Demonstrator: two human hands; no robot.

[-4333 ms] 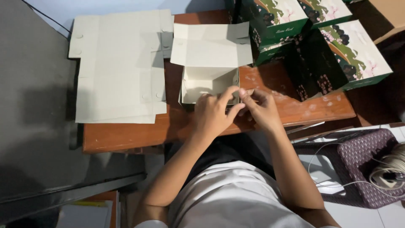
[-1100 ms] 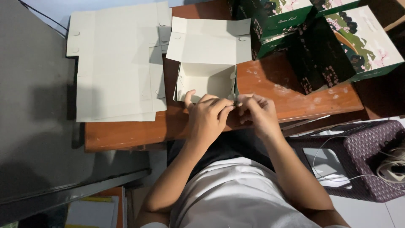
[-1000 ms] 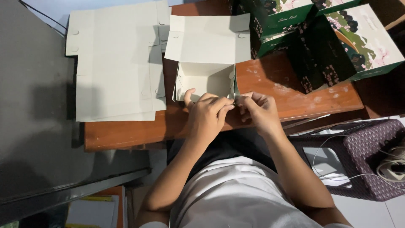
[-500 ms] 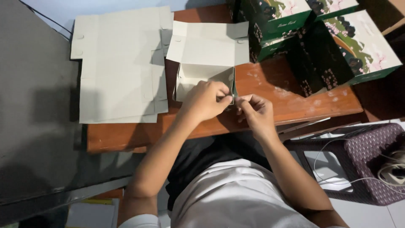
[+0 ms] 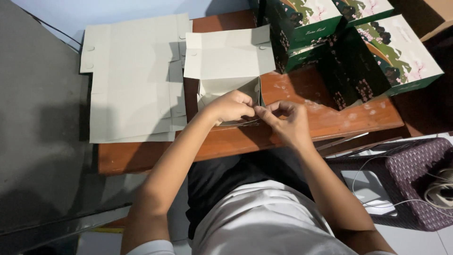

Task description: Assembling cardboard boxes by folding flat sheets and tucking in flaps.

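A half-folded grey cardboard box (image 5: pixel 230 85) stands on the brown wooden table (image 5: pixel 330 118), its lid flap (image 5: pixel 229 52) open toward the far side. My left hand (image 5: pixel 231 106) grips the box's near wall at the front right corner, fingers curled over the edge. Just to its right, my right hand (image 5: pixel 285 123) pinches the same corner with thumb and forefinger. The two hands nearly touch. The box's near wall is mostly hidden behind my left hand.
A stack of flat grey cardboard blanks (image 5: pixel 134 80) lies on the table's left part. Finished dark green boxes with floral print (image 5: pixel 373 56) stand at the back right. A purple woven basket (image 5: pixel 406 184) with white cables sits on the floor at right.
My hands stayed at the box's front right corner, working the fold. My left hand shifted slightly right over the near wall, and the side wall now stands upright.
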